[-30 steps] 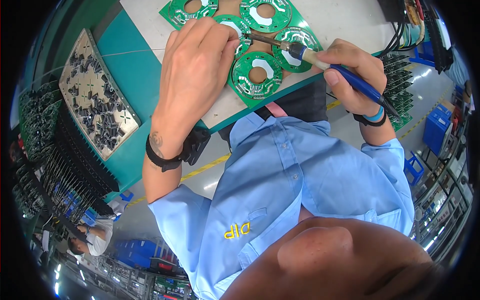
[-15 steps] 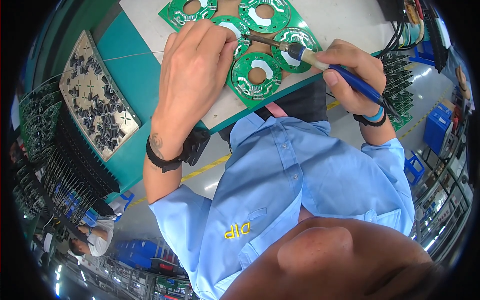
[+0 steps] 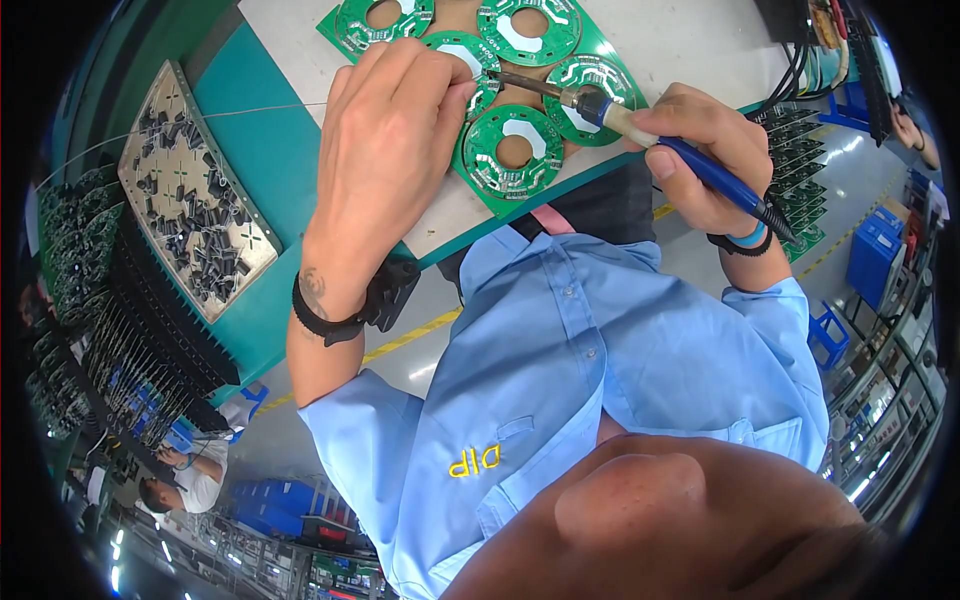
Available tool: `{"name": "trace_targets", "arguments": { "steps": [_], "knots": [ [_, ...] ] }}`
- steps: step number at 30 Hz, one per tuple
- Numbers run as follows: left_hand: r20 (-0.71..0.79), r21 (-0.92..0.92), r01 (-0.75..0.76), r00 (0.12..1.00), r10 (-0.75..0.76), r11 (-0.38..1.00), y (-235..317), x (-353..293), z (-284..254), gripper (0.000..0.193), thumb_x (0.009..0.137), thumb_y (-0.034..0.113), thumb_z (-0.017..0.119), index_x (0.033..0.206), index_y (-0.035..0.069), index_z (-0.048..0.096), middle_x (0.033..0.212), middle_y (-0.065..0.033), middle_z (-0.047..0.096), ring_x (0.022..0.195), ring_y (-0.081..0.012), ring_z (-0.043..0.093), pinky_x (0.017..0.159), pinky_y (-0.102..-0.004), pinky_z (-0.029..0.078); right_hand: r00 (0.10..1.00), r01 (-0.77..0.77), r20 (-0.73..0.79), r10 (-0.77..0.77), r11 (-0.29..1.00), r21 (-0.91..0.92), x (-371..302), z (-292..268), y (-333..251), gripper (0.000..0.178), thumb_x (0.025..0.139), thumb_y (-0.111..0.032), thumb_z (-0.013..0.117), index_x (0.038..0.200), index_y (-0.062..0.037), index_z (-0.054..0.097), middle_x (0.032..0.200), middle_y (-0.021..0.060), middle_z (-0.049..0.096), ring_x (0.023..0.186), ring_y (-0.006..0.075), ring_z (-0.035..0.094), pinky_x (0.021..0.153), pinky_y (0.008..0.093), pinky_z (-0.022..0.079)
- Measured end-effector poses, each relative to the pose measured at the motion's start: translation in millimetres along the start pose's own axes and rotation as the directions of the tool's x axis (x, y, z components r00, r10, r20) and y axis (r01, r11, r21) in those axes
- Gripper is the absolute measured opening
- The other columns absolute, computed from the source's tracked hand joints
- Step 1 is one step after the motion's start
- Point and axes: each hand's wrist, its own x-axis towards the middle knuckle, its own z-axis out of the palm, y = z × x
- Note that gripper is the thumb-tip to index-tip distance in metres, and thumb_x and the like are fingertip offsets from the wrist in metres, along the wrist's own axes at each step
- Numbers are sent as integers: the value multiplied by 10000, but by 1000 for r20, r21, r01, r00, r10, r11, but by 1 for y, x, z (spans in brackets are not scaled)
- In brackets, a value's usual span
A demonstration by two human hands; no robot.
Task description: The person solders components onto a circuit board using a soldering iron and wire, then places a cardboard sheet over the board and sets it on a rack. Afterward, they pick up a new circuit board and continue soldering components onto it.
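My right hand (image 3: 715,155) grips a blue-handled soldering iron (image 3: 700,172) from the right. Its metal tip points left, onto the panel of round green circuit boards (image 3: 513,185), close to my left fingertips. My left hand (image 3: 385,150) is closed over the left part of the panel, thumb and forefinger pinched together. A thin solder wire (image 3: 262,107) runs from the left into this hand; its end is hidden behind the fingers. Several ring-shaped boards with white patches and centre holes make up the panel, which lies on a light board.
A pale tray (image 3: 262,262) of small black cylindrical parts sits on the green mat (image 3: 262,320) at left. Racks of green boards (image 3: 75,235) stand beyond it. Dark cables (image 3: 790,85) hang at the upper right, above more stacked green boards (image 3: 800,165). A co-worker (image 3: 195,480) is at lower left.
The soldering iron's handle has shifted very slightly down in my right hand, its tip staying near the same spot. The solder wire now bows more at the left. My left hand is still.
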Motion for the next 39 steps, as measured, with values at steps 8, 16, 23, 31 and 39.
{"name": "trace_targets", "arguments": {
  "steps": [8, 16, 23, 31, 39],
  "knots": [
    [-40, 24, 81, 996, -80, 996, 3, 0, -4, 117, 916, 86, 769, 970, 63, 667, 924, -93, 655, 812, -328, 655, 716, -440, 524, 999, -13, -30, 13, 1000, 12, -8, -4, -3, 229, 1005, -73, 677, 1174, 81, 670, 868, 193, 742, 697, 231, 681, 616, 318, 515],
    [-66, -11, 135, 989, -136, 991, 5, -2, -6, 132, 950, 90, 764, 1008, 53, 651, 965, -101, 649, 724, -335, 658, 606, -444, 532, 832, -179, -539, 134, 983, -32, -34, -28, 15, 267, 1042, -122, 655, 1230, 68, 662, 1066, 209, 753, 885, 215, 709, 769, 319, 547],
    [-25, -67, 167, 985, -169, 984, 8, -3, -6, 142, 948, 53, 763, 1012, 29, 639, 974, -116, 637, 715, -333, 656, 607, -431, 531, 824, -240, -563, 60, 938, -251, -22, -21, 24, 282, 1020, -96, 670, 1244, 75, 652, 1012, 190, 750, 842, 180, 691, 744, 279, 532],
    [-44, -78, 88, 995, -91, 993, -1, -1, -1, 139, 908, 27, 766, 992, 23, 656, 954, -114, 644, 846, -336, 655, 743, -440, 538, 962, -63, -248, 114, 977, 206, -22, -9, 4, 251, 1002, -100, 687, 1173, 82, 666, 945, 173, 717, 805, 223, 667, 714, 314, 518],
    [-30, -3, -42, 999, 42, 999, 0, 9, 0, 129, 891, 28, 760, 999, 42, 691, 949, -122, 660, 948, -339, 637, 849, -442, 503, 992, -23, -117, 39, 990, 136, -11, -9, 8, 241, 958, -111, 724, 1106, 77, 697, 909, 178, 705, 771, 258, 650, 677, 351, 494]
  ]
}}
